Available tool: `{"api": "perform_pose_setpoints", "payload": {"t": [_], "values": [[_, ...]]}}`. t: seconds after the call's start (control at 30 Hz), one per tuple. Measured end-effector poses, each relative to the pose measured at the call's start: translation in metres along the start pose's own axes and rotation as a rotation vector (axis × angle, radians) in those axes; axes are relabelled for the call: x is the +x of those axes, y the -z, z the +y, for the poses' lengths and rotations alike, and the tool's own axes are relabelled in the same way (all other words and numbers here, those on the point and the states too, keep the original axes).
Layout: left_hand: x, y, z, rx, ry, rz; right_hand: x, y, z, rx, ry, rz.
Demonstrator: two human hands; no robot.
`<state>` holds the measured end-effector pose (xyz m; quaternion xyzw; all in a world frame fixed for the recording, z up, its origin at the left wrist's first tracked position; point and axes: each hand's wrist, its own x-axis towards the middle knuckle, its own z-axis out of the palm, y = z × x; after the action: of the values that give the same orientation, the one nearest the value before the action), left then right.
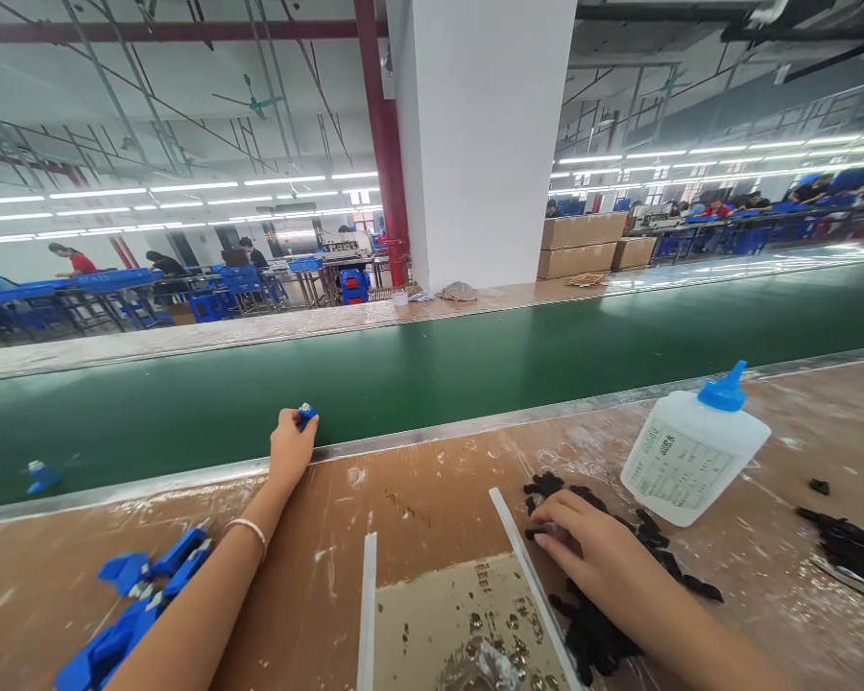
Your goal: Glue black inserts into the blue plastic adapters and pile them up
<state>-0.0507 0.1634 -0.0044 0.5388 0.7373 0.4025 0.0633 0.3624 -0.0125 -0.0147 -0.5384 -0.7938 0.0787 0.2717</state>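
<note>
Belt (pixel 475 360) side first, and the left hand (pixel 293 446) is right out there at its near edge, grip pinched around a small blue piece (pixel 306 414)! Thumb and fingers cover most of it, so no call on its long axis, nor on whether it touches the green surface beneath. What shows sits at the far end of the grip, and the left hand is plainly the nearer one. Well off to the left on that same green stretch lies a second blue part (pixel 41 477), alone.

Over to the right hand (pixel 594 547), low above the counter (pixel 302 585), fingers curled, and a black piece (pixel 535 533) right at the tips! Clasped or merely touched? Cannot tell from here. That's the relation to watch, I'd judge: it lies just left of the grip, its visible end pointing left towards the right white strip (pixel 516 542), with the left hand well apart on the far left side.

Under and around that right hand spreads the black heap (pixel 596 638); just beyond, farther right, the white bottle (pixel 691 461) with its blue spout. Between the two arms, near side, lies the beige sheet (pixel 410 624), wet and spotted, flanked by the left white strip (pixel 367 614). And beside the left forearm, the blue heap (pixel 108 653).
</note>
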Motion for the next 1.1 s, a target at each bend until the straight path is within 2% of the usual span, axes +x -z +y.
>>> {"api": "perform_pose_setpoints", "payload": {"t": [0.07, 0.17, 0.3, 0.4, 0.47, 0.57, 0.77, 1.0, 1.1], "values": [[-0.022, -0.001, 0.008, -0.107, -0.058, -0.008, -0.002, -0.005, -0.003, -0.018, 0.028, 0.003], [-0.072, 0.002, 0.021, -0.242, -0.159, -0.061, -0.004, -0.015, -0.005, -0.039, 0.074, 0.026], [-0.153, 0.025, 0.032, -0.308, -0.306, -0.173, -0.005, -0.023, -0.004, -0.023, 0.109, 0.054], [-0.203, 0.049, 0.034, -0.3, -0.596, -0.236, -0.005, -0.024, -0.003, 0.009, 0.097, 0.058], [-0.225, 0.06, 0.034, -0.294, -0.781, -0.229, -0.006, -0.024, -0.004, 0.035, 0.071, 0.055], [-0.24, 0.066, 0.035, -0.281, -0.898, -0.197, -0.007, -0.022, -0.005, 0.076, 0.018, 0.051], [-0.243, 0.061, 0.036, -0.275, -0.974, -0.229, -0.008, -0.014, -0.014, 0.221, -0.047, 0.054], [-0.244, 0.061, 0.036, -0.248, -0.937, -0.27, -0.013, 0.003, -0.039, 0.426, 0.037, 0.012], [-0.244, 0.06, 0.036, -0.241, -0.928, -0.284, -0.02, 0.007, -0.051, 0.439, 0.14, -0.02]]}}
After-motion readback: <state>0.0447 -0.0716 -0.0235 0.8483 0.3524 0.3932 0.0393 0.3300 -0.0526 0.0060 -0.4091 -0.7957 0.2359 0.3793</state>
